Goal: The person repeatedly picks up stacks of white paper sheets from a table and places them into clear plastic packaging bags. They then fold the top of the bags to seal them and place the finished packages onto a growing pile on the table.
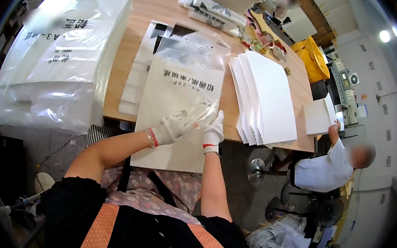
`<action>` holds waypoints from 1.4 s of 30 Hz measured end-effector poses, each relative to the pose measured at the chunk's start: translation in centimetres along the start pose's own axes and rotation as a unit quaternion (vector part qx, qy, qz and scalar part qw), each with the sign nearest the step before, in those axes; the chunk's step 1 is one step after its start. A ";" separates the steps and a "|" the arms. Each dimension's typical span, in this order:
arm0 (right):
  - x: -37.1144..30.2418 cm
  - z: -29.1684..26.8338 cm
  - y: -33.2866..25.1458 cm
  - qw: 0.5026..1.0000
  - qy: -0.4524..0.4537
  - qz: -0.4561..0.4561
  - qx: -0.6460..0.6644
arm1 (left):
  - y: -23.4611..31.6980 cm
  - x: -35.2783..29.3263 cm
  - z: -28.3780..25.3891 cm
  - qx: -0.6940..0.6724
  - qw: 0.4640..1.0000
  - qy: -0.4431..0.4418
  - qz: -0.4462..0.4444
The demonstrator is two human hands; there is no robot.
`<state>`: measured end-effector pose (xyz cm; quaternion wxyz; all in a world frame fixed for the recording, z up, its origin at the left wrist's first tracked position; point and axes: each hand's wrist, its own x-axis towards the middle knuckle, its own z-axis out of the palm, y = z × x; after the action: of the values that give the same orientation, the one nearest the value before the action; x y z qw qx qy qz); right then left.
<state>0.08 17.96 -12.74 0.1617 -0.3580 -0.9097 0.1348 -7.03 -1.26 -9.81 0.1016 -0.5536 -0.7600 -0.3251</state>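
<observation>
A clear printed plastic bag lies on the table in front of me, its mouth toward my body. A stack of white paper sits partly inside it, and its near end sticks out past the table edge. My left hand, in a white knit glove with a red cuff, is closed at the bag's mouth, fingertips on the film. At the bag's right corner my right hand, gloved alike, grips the edge with its thumb on top. The undersides of both hands are hidden.
A tall pile of bagged paper stands at left. More printed bags lie beneath the work. Fanned white paper stacks are at right, tape rolls behind them. A seated co-worker handles paper at far right.
</observation>
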 end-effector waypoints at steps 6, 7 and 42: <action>1.3 -0.2 1.5 0.994 -0.077 -0.058 0.057 | -8.8 -6.4 -3.1 -0.185 0.913 0.207 -0.300; 0.6 -0.8 1.3 0.990 -0.077 -0.085 0.076 | -8.8 -7.1 -3.3 -0.244 0.865 0.216 -0.382; -12.1 3.4 8.9 0.843 -0.273 0.122 0.448 | -4.3 -19.4 -5.2 -0.354 0.736 0.128 -0.563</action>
<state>12.56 15.38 -21.49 0.0322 -0.3031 -0.7068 0.6384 -4.86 -20.23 -17.39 -0.2072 0.0258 -0.7426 -0.6364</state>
